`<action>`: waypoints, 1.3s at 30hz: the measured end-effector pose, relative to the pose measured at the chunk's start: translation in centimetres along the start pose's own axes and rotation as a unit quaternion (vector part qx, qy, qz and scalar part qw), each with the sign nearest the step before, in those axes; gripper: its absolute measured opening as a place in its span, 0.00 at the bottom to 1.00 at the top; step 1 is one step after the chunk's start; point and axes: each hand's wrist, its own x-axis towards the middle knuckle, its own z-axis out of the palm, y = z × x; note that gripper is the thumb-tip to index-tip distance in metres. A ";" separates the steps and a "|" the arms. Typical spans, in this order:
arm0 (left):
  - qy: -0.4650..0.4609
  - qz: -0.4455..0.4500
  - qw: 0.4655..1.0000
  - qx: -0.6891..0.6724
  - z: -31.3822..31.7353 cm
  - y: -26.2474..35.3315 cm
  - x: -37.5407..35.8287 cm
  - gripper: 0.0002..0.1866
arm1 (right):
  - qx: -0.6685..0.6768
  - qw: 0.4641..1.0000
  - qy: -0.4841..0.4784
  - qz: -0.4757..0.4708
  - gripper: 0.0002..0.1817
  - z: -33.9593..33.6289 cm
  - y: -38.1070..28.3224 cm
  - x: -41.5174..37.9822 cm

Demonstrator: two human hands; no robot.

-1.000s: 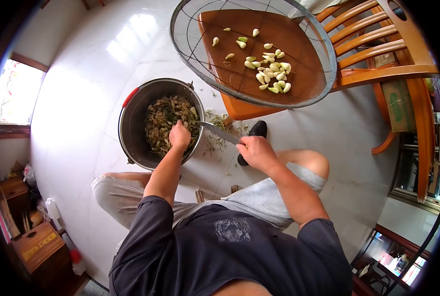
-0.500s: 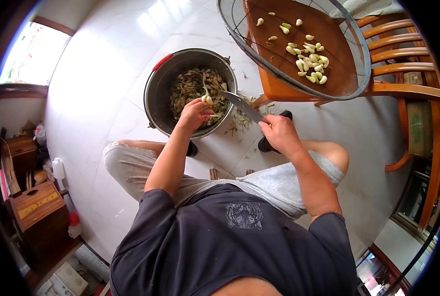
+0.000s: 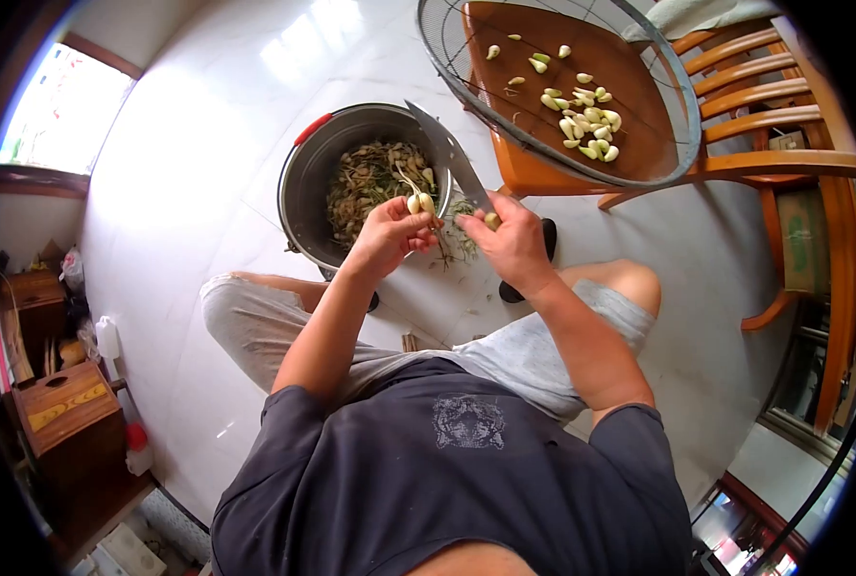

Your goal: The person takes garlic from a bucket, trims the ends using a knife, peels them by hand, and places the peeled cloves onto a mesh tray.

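Over the near right rim of a metal pot (image 3: 298,226), my left hand (image 3: 390,238) pinches a garlic bulb (image 3: 420,204) whose thin stalk points up and away. My right hand (image 3: 512,240) grips a large knife (image 3: 452,158) by its handle, the blade slanting up and left past the pot's right rim. The right fingers are close to the bulb; a small gap shows between the hands. Inside the pot lies a heap of garlic with dry stalks (image 3: 366,187). Peeled garlic cloves (image 3: 591,123) rest in a round wire-mesh basket (image 3: 694,125) to the upper right.
The basket sits on a wooden chair (image 3: 510,158). Green and dry trimmings (image 3: 464,240) litter the tiled floor (image 3: 198,192) between pot and chair. My legs flank the space before the pot. Wooden boxes (image 3: 68,408) stand at the left.
The knife has swung more upright, and my right hand has come left toward the bulb. My left hand has shifted right and slightly nearer me, still holding the garlic.
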 end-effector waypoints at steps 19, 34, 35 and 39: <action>-0.100 -0.025 0.994 -0.031 0.9 0.8 -3.6 0.10 | 0.300 0.938 -0.153 0.086 0.12 -1.5 -0.8 0.5; -0.020 0.065 0.994 0.085 4.0 -1.2 -1.9 0.13 | 0.191 0.981 -0.013 0.011 0.10 -0.9 0.9 0.1; -0.025 0.079 0.995 0.057 3.7 -1.2 -1.8 0.13 | 0.160 0.987 0.006 -0.031 0.10 -1.6 0.8 -0.5; -0.010 0.073 0.997 -0.016 2.9 -1.2 -1.9 0.14 | 0.062 0.975 0.075 -0.200 0.14 -3.4 0.6 -1.2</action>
